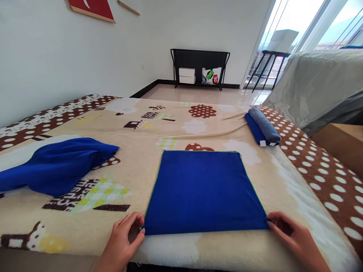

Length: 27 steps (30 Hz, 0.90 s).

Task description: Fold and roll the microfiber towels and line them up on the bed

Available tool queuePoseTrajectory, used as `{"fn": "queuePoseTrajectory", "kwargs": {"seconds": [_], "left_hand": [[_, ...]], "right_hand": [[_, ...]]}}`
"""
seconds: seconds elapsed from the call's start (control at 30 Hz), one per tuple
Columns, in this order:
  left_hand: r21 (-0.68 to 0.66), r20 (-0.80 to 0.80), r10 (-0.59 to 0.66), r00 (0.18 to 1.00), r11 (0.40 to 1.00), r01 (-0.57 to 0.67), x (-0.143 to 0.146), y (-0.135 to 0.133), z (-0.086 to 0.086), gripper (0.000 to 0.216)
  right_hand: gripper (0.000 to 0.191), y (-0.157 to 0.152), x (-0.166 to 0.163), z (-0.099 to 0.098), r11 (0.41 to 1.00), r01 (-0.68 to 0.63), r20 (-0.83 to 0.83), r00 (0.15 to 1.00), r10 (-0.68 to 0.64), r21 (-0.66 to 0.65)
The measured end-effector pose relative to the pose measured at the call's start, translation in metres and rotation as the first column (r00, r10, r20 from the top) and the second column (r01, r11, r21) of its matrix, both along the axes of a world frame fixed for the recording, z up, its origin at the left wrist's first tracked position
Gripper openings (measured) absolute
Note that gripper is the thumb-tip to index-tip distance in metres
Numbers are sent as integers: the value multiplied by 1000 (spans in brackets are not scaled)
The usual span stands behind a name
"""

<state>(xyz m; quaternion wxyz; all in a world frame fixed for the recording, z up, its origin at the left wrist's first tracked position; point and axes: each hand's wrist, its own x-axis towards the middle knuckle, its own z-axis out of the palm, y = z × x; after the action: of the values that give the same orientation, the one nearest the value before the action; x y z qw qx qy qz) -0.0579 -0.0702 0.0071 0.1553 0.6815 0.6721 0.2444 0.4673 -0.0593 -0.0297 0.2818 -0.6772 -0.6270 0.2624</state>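
Observation:
A blue cloth [202,192] with a thin green edging lies spread flat on the patterned blanket [138,145]. Its near left corner is pinched between the thumb and fingers of my left hand [124,238]. At the near right corner, my right hand [295,236] pinches the cloth in the same way. The near edge runs almost straight between both hands, and the far corners rest on the blanket. Over on the left lies a second blue cloth [62,162], loose and crumpled.
A rolled grey-blue towel [264,124] rests on a folded blue cloth [253,126] at the far right. Beyond the bed stand a black rack [201,58] and a black stool [268,64]. Plastic sheeting [320,83] and a cardboard box [340,145] are at the right.

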Motion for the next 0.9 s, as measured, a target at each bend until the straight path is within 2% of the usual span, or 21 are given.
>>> {"fn": "queuePoseTrajectory", "kwargs": {"seconds": [0.2, 0.37, 0.5, 0.63, 0.73, 0.9], "left_hand": [[145, -142, 22, 990, 989, -2, 5, 1, -9, 5], [322, -331, 59, 942, 945, 54, 10, -4, -15, 18], [330, -403, 57, 914, 940, 87, 19, -6, -11, 24], [310, -386, 80, 919, 949, 48, 32, -11, 1, 26], [313, -398, 71, 915, 948, 62, 40, -15, 9, 26], [347, -513, 124, 849, 935, 73, 47, -14, 14, 24]], "right_hand": [[36, 0, -6, -1, 995, 2, 50, 999, -7, 99], [37, 0, -8, 2, 986, 41, 80, 995, -54, 164], [35, -5, -11, -2, 978, 58, 120, 989, -84, 201], [36, -15, -18, -5, 957, 62, 177, 977, -116, 283], [38, -24, -22, -3, 941, 89, 229, 959, -170, 326], [38, -33, -21, 0, 930, -46, 366, 925, -98, 365]]}}
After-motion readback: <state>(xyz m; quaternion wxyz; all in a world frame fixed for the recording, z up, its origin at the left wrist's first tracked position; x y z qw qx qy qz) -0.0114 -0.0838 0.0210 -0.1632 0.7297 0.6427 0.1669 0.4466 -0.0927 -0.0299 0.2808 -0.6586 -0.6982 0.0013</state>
